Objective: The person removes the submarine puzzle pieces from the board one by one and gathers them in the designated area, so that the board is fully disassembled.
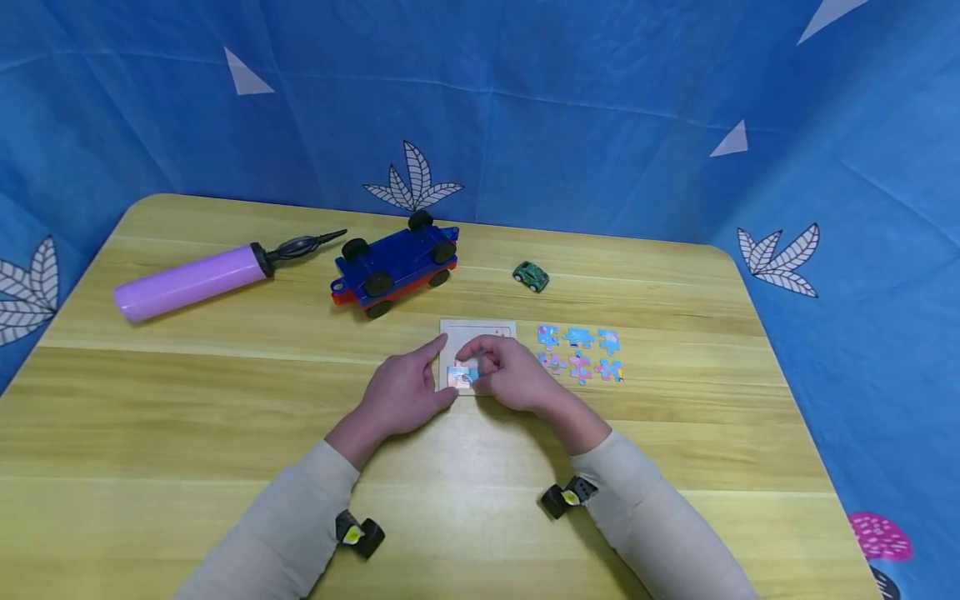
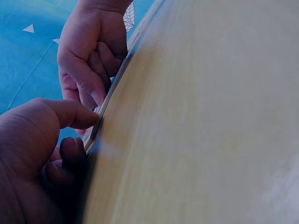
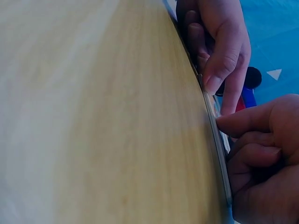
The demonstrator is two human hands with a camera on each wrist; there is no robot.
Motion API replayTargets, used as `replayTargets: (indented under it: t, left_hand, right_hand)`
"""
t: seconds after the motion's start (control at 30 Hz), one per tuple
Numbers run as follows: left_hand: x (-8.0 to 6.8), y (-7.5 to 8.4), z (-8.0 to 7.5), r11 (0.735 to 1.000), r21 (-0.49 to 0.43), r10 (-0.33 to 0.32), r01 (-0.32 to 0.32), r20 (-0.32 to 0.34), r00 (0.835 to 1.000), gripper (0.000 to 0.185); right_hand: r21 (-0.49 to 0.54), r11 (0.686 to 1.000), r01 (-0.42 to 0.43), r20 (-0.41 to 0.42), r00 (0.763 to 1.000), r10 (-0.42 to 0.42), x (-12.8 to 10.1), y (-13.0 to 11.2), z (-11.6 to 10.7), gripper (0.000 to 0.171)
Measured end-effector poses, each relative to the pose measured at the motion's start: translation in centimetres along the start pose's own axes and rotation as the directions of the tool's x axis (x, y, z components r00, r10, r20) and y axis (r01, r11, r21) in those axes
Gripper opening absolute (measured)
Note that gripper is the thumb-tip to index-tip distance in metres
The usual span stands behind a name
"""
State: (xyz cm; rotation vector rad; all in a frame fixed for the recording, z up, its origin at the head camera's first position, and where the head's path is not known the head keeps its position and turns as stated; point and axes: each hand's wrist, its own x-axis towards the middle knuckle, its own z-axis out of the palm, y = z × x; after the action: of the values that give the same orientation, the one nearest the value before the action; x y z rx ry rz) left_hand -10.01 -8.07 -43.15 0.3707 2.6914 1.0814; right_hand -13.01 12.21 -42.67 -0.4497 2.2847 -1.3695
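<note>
A small pale puzzle board (image 1: 487,329) lies on the wooden table (image 1: 225,400), mostly hidden by both hands. My left hand (image 1: 408,392) holds the board's near left corner, forefinger along its left edge and thumb at its near edge. My right hand (image 1: 510,375) pinches a blue and pink puzzle piece (image 1: 462,377) down on the board's near left part. Seen low from the left wrist, the left hand (image 2: 32,144) puts its thumb to the board's edge (image 2: 105,109), with the right hand (image 2: 91,51) beyond. The right wrist view has the right hand (image 3: 266,154) near and the left hand (image 3: 219,42) farther off.
Several loose puzzle pieces (image 1: 579,352) lie in rows just right of the board. Behind it are an upturned blue toy vehicle (image 1: 396,263), a small green toy car (image 1: 531,276) and a purple hand pump (image 1: 191,282) at the far left. Blue cloth walls surround the table.
</note>
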Motion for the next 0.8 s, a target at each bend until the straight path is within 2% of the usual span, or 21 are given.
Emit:
replayTargets:
  t: [0.2,0.37,0.6,0.8]
  left_hand:
    - [-0.04,0.03,0.06,1.0,-0.005,-0.008,0.008,-0.004,1.0,0.079]
    - [0.0,-0.07,0.13,1.0,0.0,-0.008,0.008,-0.01,1.0,0.079]
    - [0.03,-0.17,0.22,1.0,0.0,0.002,-0.002,-0.012,1.0,0.079]
    - [0.05,-0.17,0.26,1.0,0.004,0.008,-0.008,-0.015,1.0,0.08]
  right_hand:
    - [0.037,0.999,0.023,0.0,1.0,-0.023,-0.11,-0.04,-0.01,0.037]
    - [0.045,0.999,0.025,-0.039,0.999,-0.024,-0.23,0.15,0.18,0.037]
    - [-0.014,1.0,0.013,-0.098,0.995,-0.015,-0.42,0.41,0.29,0.04]
    - [-0.043,0.999,0.025,-0.081,0.996,-0.028,-0.56,0.4,-0.03,0.041]
